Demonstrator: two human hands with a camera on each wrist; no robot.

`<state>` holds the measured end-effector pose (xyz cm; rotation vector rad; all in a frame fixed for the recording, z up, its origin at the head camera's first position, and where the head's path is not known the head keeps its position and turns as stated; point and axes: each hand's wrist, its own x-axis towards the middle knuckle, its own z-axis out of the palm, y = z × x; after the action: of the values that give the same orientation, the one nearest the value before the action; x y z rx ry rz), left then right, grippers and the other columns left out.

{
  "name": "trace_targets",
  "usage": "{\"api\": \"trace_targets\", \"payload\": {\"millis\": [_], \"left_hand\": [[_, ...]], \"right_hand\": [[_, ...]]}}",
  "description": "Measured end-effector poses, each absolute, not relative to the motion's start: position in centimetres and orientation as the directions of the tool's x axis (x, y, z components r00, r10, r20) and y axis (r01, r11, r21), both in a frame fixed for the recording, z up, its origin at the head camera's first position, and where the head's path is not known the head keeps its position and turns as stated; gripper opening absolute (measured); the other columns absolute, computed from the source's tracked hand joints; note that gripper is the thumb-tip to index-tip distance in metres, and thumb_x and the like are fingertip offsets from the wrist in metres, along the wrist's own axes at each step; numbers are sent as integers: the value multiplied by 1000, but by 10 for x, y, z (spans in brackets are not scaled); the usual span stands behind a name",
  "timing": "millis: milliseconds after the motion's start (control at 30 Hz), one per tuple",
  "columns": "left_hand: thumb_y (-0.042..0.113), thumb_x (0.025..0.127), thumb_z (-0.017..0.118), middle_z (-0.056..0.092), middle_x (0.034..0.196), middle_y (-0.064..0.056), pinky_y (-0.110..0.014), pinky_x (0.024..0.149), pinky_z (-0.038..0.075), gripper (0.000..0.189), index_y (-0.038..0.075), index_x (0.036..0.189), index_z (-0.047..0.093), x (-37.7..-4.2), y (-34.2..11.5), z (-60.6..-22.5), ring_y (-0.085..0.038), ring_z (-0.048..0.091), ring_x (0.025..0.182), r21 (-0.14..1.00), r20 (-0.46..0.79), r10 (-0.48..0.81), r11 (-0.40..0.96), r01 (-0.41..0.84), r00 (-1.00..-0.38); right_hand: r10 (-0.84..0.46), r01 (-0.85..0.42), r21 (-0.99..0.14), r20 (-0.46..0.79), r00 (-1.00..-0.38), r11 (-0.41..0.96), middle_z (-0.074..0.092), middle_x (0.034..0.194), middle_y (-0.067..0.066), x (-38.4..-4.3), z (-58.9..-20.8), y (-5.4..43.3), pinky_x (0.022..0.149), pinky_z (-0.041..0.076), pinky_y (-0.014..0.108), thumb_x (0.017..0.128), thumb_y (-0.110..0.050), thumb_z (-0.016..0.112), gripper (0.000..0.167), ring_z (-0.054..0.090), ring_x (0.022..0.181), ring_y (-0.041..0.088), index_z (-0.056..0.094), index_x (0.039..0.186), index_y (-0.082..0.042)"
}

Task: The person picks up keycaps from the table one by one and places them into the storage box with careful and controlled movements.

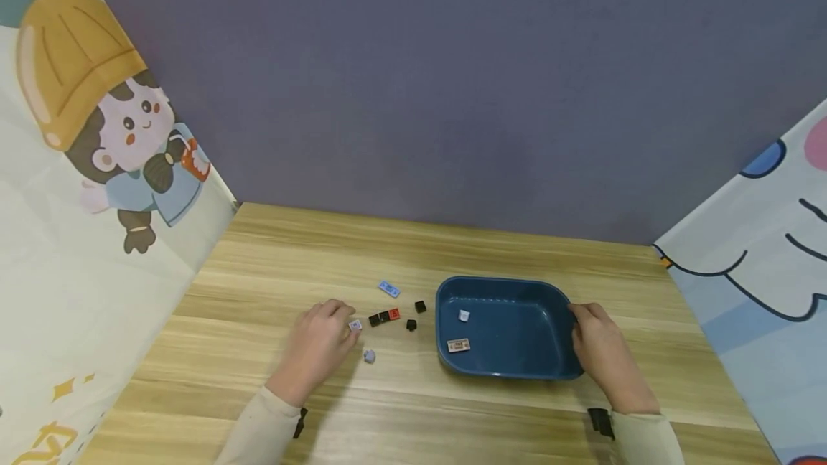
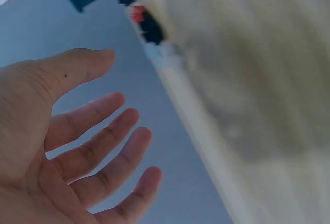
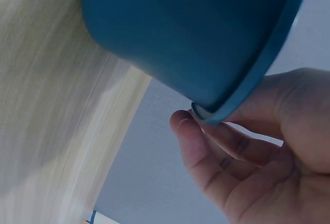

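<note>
R grip (image 1: 605, 351) on tray (image 1: 513, 332), long axis L-R

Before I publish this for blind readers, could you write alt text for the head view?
A person's right hand grips the right end of a blue tray with two small pieces inside, on a wooden table. The left hand is by a small white piece, near black, red and blue pieces.

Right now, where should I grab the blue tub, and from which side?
I'd pinch the rim of the blue tub at its right end, coming from the right: it juts out like a lip, and the right hand grips there. Two small black bricks sit near the left end.
</note>
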<state>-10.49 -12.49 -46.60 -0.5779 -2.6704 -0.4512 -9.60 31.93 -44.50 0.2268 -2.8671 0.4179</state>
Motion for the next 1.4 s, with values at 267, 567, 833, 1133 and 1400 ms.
{"api": "trace_targets", "payload": {"millis": [267, 567, 833, 1133, 1400], "left_hand": [[21, 76, 88, 70, 98, -13, -46, 70, 59, 32, 4, 99, 73, -111, -133, -481, -28, 67, 81, 226, 296, 287, 906, 359, -911], [18, 78, 84, 70, 91, -12, -42, 63, 58, 18, 7, 88, 74, -117, -131, -484, -25, 66, 74, 236, 235, 276, 914, 330, -932], [21, 78, 85, 70, 92, -11, -45, 65, 57, 16, 9, 85, 75, -119, -129, -485, -25, 66, 76, 253, 204, 263, 916, 310, -943], [24, 79, 85, 70, 94, -10, -43, 67, 58, 18, 11, 84, 74, -118, -124, -479, -25, 66, 78, 260, 219, 276, 908, 328, -936], [24, 81, 83, 71, 99, -7, -43, 75, 58, 18, 10, 90, 75, -117, -108, -458, -23, 66, 83, 225, 324, 335, 881, 416, -885]], "right_hand": [[-122, -185, -263, 238, -964, 947, 56, 106, 33, -95, -445, 320, 75, 55, 55, 85, 15, 61, 32, 61, 92, 47, 58, 116, 20], [-120, -187, -265, 249, -961, 946, 57, 106, 34, -95, -445, 319, 73, 55, 55, 85, 15, 61, 31, 61, 91, 47, 58, 116, 21], [-122, -198, -261, 281, -952, 945, 57, 105, 32, -93, -445, 319, 73, 55, 55, 85, 15, 61, 31, 62, 90, 46, 59, 115, 20], [-126, -204, -253, 294, -948, 946, 57, 104, 32, -94, -447, 319, 72, 55, 55, 83, 15, 62, 31, 62, 90, 46, 60, 114, 19], [-118, -195, -260, 284, -951, 946, 57, 105, 32, -94, -448, 319, 72, 55, 55, 84, 15, 62, 31, 62, 89, 46, 59, 114, 19]]}}
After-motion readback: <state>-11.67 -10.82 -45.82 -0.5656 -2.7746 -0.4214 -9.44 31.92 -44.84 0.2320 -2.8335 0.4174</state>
